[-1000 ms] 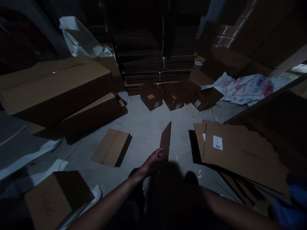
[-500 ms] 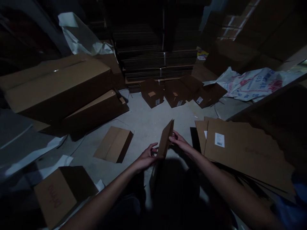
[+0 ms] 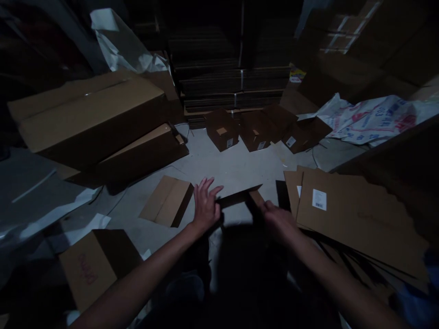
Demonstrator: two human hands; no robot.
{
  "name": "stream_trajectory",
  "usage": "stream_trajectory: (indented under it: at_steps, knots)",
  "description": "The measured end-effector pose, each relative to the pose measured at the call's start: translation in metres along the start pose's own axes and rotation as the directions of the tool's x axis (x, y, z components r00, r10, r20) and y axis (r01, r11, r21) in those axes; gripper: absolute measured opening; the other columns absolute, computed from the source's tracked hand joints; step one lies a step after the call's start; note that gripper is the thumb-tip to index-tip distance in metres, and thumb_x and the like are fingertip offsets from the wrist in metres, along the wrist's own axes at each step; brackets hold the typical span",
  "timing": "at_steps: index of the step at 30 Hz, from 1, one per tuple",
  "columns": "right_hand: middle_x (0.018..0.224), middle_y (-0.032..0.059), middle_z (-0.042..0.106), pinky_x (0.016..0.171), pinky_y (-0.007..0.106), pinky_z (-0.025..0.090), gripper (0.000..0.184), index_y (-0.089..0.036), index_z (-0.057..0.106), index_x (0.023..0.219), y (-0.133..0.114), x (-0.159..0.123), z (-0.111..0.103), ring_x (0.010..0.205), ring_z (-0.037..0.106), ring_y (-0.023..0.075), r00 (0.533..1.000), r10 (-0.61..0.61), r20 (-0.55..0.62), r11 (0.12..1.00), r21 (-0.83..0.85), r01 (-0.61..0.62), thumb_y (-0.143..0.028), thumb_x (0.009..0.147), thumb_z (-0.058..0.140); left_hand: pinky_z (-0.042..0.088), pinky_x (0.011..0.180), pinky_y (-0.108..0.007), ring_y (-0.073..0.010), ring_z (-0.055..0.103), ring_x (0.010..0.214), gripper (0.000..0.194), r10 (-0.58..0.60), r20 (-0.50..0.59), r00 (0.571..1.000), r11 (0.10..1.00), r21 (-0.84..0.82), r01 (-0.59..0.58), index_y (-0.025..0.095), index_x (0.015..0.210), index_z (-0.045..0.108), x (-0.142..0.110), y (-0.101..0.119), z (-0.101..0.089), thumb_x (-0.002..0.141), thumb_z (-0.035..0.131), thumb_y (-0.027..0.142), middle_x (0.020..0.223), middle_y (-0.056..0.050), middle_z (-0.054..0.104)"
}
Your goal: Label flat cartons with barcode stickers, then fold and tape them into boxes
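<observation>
A brown cardboard box [image 3: 236, 198] stands opened out between my hands, with the floor showing through its middle. My left hand [image 3: 206, 205] is at its left end, fingers spread and pointing up, the palm side against or close to the cardboard. At the right end, my right hand [image 3: 279, 222] has its fingers closed on the box's short side. The lower part of the box is lost in dark shadow. Left of my left hand, a small closed carton [image 3: 164, 199] lies on the floor. To the right is a fanned stack of flat cartons [image 3: 356, 217] with a white label.
Several small open boxes [image 3: 222, 132] stand ahead before strapped cardboard stacks [image 3: 212, 84]. Large long cartons [image 3: 92, 109] fill the left side. A box with handwriting [image 3: 87, 272] sits at lower left. A printed white plastic sack [image 3: 373, 119] lies at right.
The cardboard went from a flat, edge-on piece to an opened box frame. My right hand came into sight and moved right with one side; my left hand turned upward, fingers spreading.
</observation>
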State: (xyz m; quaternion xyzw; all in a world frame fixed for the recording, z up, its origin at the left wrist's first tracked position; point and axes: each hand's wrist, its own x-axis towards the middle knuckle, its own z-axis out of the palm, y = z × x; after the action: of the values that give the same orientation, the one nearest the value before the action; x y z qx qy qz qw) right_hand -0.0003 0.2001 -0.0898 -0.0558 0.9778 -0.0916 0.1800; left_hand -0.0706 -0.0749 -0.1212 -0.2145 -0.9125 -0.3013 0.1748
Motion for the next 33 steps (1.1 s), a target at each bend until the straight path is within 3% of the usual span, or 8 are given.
stream_trajectory:
  at_steps: [4, 10, 16, 21, 24, 27, 31, 33]
  knots:
    - [0.118, 0.0143, 0.070, 0.080, 0.034, 0.049, 0.028, -0.021, 0.074, 0.110, 0.001, -0.005, 0.006, 0.096, 0.070, 0.0284, 0.966, -0.159, 0.202, 0.954, 0.284, 0.098, -0.039, 0.090, 0.065, -0.002, 0.124, -0.066, -0.0353, 0.025, 0.157, 0.063, 0.243, 0.225, 0.944, 0.969, -0.001, -0.249, 0.034, 0.147, 0.056, 0.016, 0.024, 0.024, 0.091, 0.051, 0.007, 0.165, -0.011, 0.041]
    - [0.095, 0.0050, 0.078, 0.073, 0.028, 0.048, 0.023, -0.022, 0.078, 0.096, 0.017, -0.011, 0.005, 0.083, 0.069, 0.0225, 0.853, -0.435, 0.288, 0.771, 0.608, 0.187, -0.035, 0.076, 0.077, 0.019, 0.125, -0.052, -0.0301, 0.028, 0.157, 0.065, 0.533, 0.371, 0.761, 0.846, -0.214, -0.488, 0.026, 0.161, 0.038, 0.034, 0.051, 0.080, 0.098, 0.043, 0.008, 0.169, -0.015, 0.032]
    - [0.075, 0.0040, 0.074, 0.067, 0.027, 0.040, 0.012, -0.021, 0.076, 0.073, 0.010, 0.008, 0.022, 0.070, 0.064, 0.0193, 0.925, -0.327, 0.194, 0.922, 0.281, 0.268, -0.024, 0.082, 0.068, 0.045, 0.107, -0.044, -0.0306, 0.064, 0.126, 0.070, 0.305, 0.524, 0.795, 0.943, -0.285, -0.173, 0.023, 0.165, 0.028, 0.039, 0.072, 0.080, 0.098, 0.049, 0.015, 0.144, -0.016, 0.063]
    - [0.102, 0.0063, 0.077, 0.084, 0.033, 0.047, 0.020, -0.026, 0.077, 0.105, 0.015, 0.015, 0.057, 0.097, 0.067, 0.0247, 0.888, -0.376, -0.264, 0.890, 0.165, 0.426, -0.024, 0.087, 0.068, 0.044, 0.114, -0.037, -0.0285, 0.056, 0.139, 0.072, 0.260, 0.712, 0.652, 0.926, -0.375, 0.040, 0.016, 0.163, 0.032, 0.022, 0.066, 0.048, 0.101, 0.052, 0.048, 0.152, -0.014, 0.057]
    - [0.110, 0.0087, 0.074, 0.092, 0.041, 0.049, 0.028, -0.026, 0.073, 0.117, 0.026, -0.002, 0.092, 0.104, 0.065, 0.0268, 0.791, -0.278, -0.545, 0.903, 0.134, 0.409, -0.027, 0.089, 0.071, 0.026, 0.126, -0.056, -0.0399, 0.028, 0.156, 0.095, 0.174, 0.756, 0.631, 0.985, -0.136, -0.108, 0.010, 0.164, 0.028, -0.012, 0.054, 0.050, 0.092, 0.062, 0.064, 0.169, -0.021, 0.027]
    - [0.121, 0.0108, 0.069, 0.101, 0.047, 0.049, 0.032, -0.027, 0.067, 0.126, 0.055, -0.041, 0.126, 0.114, 0.061, 0.0276, 0.692, -0.090, -0.716, 0.936, 0.177, 0.305, -0.025, 0.094, 0.064, 0.016, 0.125, -0.067, -0.0383, 0.017, 0.159, 0.082, 0.136, 0.744, 0.654, 0.959, 0.068, -0.276, 0.016, 0.166, 0.023, -0.045, 0.038, 0.061, 0.097, 0.059, 0.043, 0.172, -0.016, 0.018]
    - [0.123, 0.0120, 0.066, 0.101, 0.051, 0.050, 0.039, -0.023, 0.061, 0.131, 0.123, -0.122, 0.160, 0.116, 0.060, 0.0289, 0.727, 0.285, -0.624, 0.937, 0.342, -0.074, -0.023, 0.094, 0.050, 0.016, 0.125, -0.066, -0.0337, 0.015, 0.160, 0.075, 0.184, 0.746, 0.640, 0.908, 0.121, -0.402, 0.021, 0.167, 0.019, -0.050, 0.023, 0.060, 0.097, 0.046, 0.017, 0.174, -0.012, 0.015]
    - [0.114, 0.0109, 0.068, 0.096, 0.049, 0.053, 0.039, -0.020, 0.064, 0.123, 0.153, -0.167, 0.171, 0.108, 0.063, 0.0284, 0.740, 0.443, -0.506, 0.884, 0.381, -0.269, -0.025, 0.087, 0.051, 0.014, 0.126, -0.064, -0.0349, 0.010, 0.161, 0.084, 0.282, 0.766, 0.578, 0.878, 0.038, -0.478, 0.023, 0.168, 0.012, -0.039, 0.017, 0.050, 0.093, 0.050, 0.015, 0.174, -0.011, 0.012]
